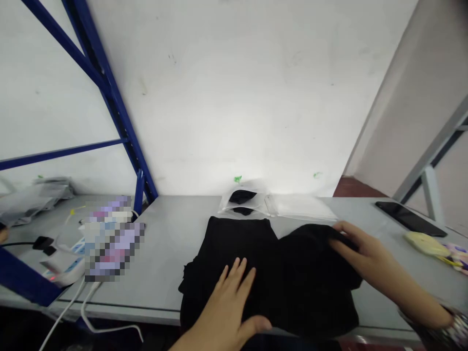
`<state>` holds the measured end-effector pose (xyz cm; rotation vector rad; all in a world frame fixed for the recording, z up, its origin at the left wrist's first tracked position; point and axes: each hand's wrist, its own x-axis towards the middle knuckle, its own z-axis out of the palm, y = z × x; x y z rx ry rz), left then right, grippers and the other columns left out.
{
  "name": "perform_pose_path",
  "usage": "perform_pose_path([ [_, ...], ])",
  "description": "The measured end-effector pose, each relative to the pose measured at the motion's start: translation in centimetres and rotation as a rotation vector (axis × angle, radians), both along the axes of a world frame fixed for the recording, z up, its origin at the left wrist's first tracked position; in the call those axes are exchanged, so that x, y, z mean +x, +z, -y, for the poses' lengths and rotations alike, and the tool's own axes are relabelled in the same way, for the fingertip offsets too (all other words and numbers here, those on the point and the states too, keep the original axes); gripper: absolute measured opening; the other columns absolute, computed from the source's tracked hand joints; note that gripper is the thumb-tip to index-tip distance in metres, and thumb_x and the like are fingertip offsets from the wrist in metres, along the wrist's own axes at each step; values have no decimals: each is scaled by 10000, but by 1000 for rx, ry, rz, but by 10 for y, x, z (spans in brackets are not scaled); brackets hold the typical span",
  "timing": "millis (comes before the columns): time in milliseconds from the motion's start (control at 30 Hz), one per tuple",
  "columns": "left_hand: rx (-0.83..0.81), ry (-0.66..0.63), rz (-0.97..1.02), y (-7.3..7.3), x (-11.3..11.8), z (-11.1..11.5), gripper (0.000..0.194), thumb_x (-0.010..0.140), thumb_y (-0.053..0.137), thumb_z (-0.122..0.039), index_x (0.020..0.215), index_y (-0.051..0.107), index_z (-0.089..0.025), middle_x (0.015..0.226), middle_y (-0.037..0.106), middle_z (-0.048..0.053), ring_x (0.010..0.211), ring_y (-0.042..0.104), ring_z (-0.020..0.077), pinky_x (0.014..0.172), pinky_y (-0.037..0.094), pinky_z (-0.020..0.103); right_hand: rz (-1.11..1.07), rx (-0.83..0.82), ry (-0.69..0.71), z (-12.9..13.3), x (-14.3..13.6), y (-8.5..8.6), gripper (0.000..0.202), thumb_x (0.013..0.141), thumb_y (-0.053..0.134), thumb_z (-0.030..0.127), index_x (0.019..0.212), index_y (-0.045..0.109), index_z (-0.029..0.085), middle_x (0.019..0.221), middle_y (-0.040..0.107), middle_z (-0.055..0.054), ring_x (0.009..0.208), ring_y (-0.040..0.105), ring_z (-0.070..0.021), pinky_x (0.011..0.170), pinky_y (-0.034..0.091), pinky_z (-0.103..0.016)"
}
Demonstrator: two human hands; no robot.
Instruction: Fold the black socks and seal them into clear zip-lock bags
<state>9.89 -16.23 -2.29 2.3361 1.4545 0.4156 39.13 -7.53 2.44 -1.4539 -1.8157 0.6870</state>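
A black garment (248, 243) lies on the grey table, its near edge hanging at the table's front; its exact kind is hard to make out. My left hand (234, 297) rests palm down on the garment's left part, with the fingers spread. On the right, my right hand (353, 246) grips a raised fold of the same garment between thumb and fingers. Just behind the cloth sits a clear plastic bag (243, 204) with something black inside.
White translucent bags (305, 206) lie against the wall. A black phone (411, 219) and a yellow item (426, 243) are at the right. Cables and a power strip (69, 265) crowd the left, beside a blue metal post (120, 112). Grey bags (34, 200) lie further left.
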Motion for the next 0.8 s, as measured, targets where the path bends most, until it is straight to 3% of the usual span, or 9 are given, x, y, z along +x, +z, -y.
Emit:
perform_pose_path([
  [100,-22,234,243,7,-32,-1,484,926,367,-442,1379,372,-270,1452,381,65,1336,332,241,1080,306,484,-303,-128,123,-4,-51,36,239,788,555,446,823,550,210,725,601,7,631,556,-139,529,447,-224],
  [167,47,404,461,7,-56,-5,411,932,351,-372,1311,451,-248,1371,489,74,1265,444,232,1059,346,469,-558,-300,335,-6,-93,48,239,795,568,426,901,549,213,807,616,-3,683,596,-144,598,495,-245],
  [267,312,562,748,10,-86,-12,340,878,401,-301,1187,505,-203,1238,573,103,1145,549,258,942,462,459,-706,-575,781,-6,-152,43,286,824,545,444,951,513,189,871,620,-30,765,642,-170,695,529,-327],
  [333,536,651,735,12,-95,-11,330,849,422,-263,1164,502,-206,1244,553,104,1150,534,271,921,469,468,-571,-600,913,-4,-177,30,293,827,556,413,972,542,158,934,625,-61,842,637,-167,763,510,-319],
  [433,656,607,353,7,-88,-4,351,866,420,-243,1205,509,-248,1329,498,76,1250,437,272,1009,380,498,-237,-355,802,-2,-183,9,261,827,561,361,986,591,156,929,633,-62,842,612,-159,764,478,-288],
  [567,544,342,-127,-21,-70,1,488,897,416,-241,1378,362,-302,1416,439,33,1336,326,263,1024,372,490,212,76,334,-4,-156,-7,328,866,466,428,771,603,146,843,614,-93,783,575,-201,750,418,-344],
  [633,540,305,-218,-36,-65,0,521,904,410,-240,1412,304,-292,1422,431,34,1341,318,262,1009,392,487,350,61,281,-5,-145,-14,447,850,435,534,656,567,153,765,600,-97,723,564,-211,705,397,-354],
  [700,542,316,-234,-44,-64,0,517,906,410,-246,1412,309,-279,1418,436,40,1337,324,265,1004,396,493,365,-79,340,-5,-142,-22,484,781,485,611,597,525,165,708,584,-80,653,548,-196,622,380,-325],
  [800,495,341,-145,-42,-64,5,496,900,430,-264,1390,359,-280,1421,431,41,1337,323,274,1026,360,515,259,-245,384,-8,-151,-30,373,654,665,476,584,451,179,675,544,-32,605,503,-155,537,343,-272],
])
